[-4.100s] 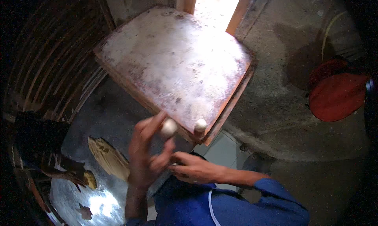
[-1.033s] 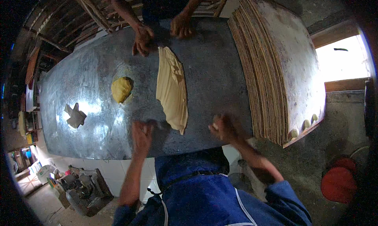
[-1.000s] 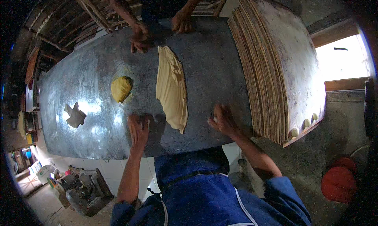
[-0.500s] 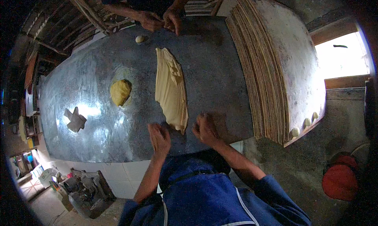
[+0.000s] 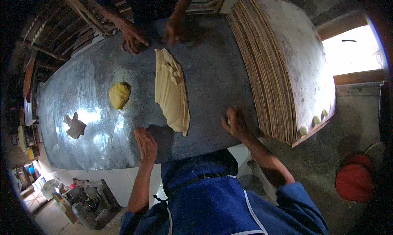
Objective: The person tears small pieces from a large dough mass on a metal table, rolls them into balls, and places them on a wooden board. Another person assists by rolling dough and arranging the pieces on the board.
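A long, folded sheet of pale dough [image 5: 172, 94] lies lengthwise on the dark tabletop [image 5: 213, 67]. Left of its near end is my left hand [image 5: 146, 145], fingers stretched out, holding nothing and apart from the dough. On the other side my right hand [image 5: 236, 123] is over the near right part of the table, its fingers loosely bent and apart, with nothing in them. Further left sits a rounded yellow lump [image 5: 120, 95], seemingly dough. Across the table, a co-worker's two hands [image 5: 133, 37] are over the far edge, beyond the dough sheet.
A tall stack of thin boards [image 5: 262, 67] stands along the table's right end, with small pale balls [image 5: 303, 130] on its near corner. A grey crumpled-looking piece [image 5: 75, 125] lies at left. A red round object [image 5: 354, 178] and a machine [image 5: 95, 202] are on the floor.
My hands have moved apart, the left one leftward and the right one rightward, and have opened. The co-worker's hands have separated; one now hides the small pale ball's spot.
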A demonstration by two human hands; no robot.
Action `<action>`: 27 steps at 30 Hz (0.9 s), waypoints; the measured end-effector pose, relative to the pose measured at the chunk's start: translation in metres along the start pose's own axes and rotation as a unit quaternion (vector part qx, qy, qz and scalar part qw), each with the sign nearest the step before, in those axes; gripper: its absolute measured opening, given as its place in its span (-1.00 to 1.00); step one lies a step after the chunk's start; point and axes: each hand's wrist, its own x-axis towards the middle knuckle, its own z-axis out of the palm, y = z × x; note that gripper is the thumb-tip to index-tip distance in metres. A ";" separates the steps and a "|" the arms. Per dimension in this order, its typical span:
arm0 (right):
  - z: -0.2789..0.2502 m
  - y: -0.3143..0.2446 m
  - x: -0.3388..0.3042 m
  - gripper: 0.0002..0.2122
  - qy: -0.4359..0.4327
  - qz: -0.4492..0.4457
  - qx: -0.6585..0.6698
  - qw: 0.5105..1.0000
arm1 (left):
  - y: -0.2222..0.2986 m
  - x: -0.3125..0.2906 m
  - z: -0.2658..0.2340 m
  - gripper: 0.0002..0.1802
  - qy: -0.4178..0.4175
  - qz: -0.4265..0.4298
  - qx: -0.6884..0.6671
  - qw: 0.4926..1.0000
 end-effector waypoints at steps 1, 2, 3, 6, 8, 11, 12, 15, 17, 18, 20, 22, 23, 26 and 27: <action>0.000 -0.040 0.029 -0.86 -0.006 0.079 0.006 0.997 | -0.012 -0.006 0.004 -0.64 0.009 0.035 0.100 0.994; -0.005 -0.078 0.050 -0.87 -0.002 0.158 0.006 0.987 | -0.024 -0.012 0.009 -0.63 0.024 0.067 0.193 0.979; -0.006 -0.104 0.047 -0.87 -0.001 0.105 -0.099 0.990 | -0.012 -0.004 0.001 -0.60 0.002 0.036 0.113 0.993; 0.012 -0.062 0.001 -0.83 -0.077 -0.009 -0.127 0.989 | 0.013 0.002 -0.037 -0.51 -0.089 -0.042 -0.128 0.987; 0.003 -0.012 -0.009 -0.80 -0.075 -0.023 0.027 0.997 | -0.025 -0.006 -0.034 -0.49 -0.109 0.090 -0.083 0.987; -0.006 -0.026 -0.006 -0.77 0.131 -0.173 -0.098 0.971 | 0.009 0.049 -0.092 -0.67 -0.344 0.185 -0.121 0.912; 0.004 -0.032 -0.014 -0.75 0.162 -0.202 -0.173 0.950 | 0.022 0.065 -0.107 -0.70 -0.410 0.227 -0.109 0.877; -0.016 -0.064 -0.035 -0.70 0.003 -0.051 -0.162 0.985 | 0.131 0.127 -0.152 -0.65 -0.320 0.261 -0.189 0.891; -0.015 -0.058 -0.062 -0.73 0.011 -0.102 -0.048 0.994 | 0.228 0.177 -0.166 -0.55 -0.272 0.339 -0.235 0.869; -0.032 -0.076 -0.071 -0.74 0.002 -0.133 0.011 0.991 | 0.271 0.193 -0.167 -0.48 -0.236 0.373 -0.288 0.850; -0.124 -0.101 -0.099 -0.76 0.097 -0.195 0.032 0.976 | 0.375 0.222 -0.173 -0.26 -0.097 0.483 -0.400 0.773; -0.232 -0.128 -0.126 -0.77 0.232 -0.212 -0.028 0.949 | 0.469 0.227 -0.164 -0.12 -0.115 0.432 -0.543 0.711; -0.290 -0.140 -0.146 -0.77 0.326 -0.189 -0.083 0.923 | 0.522 0.235 -0.162 -0.09 -0.098 0.496 -0.547 0.667; -0.408 -0.113 -0.163 -0.40 0.585 -0.172 -0.135 0.781 | 0.640 0.240 -0.130 -0.02 -0.195 0.498 -0.548 0.643; -0.444 -0.104 -0.153 -0.32 0.656 -0.171 -0.154 0.718 | 0.664 0.242 -0.103 0.01 -0.199 0.508 -0.491 0.679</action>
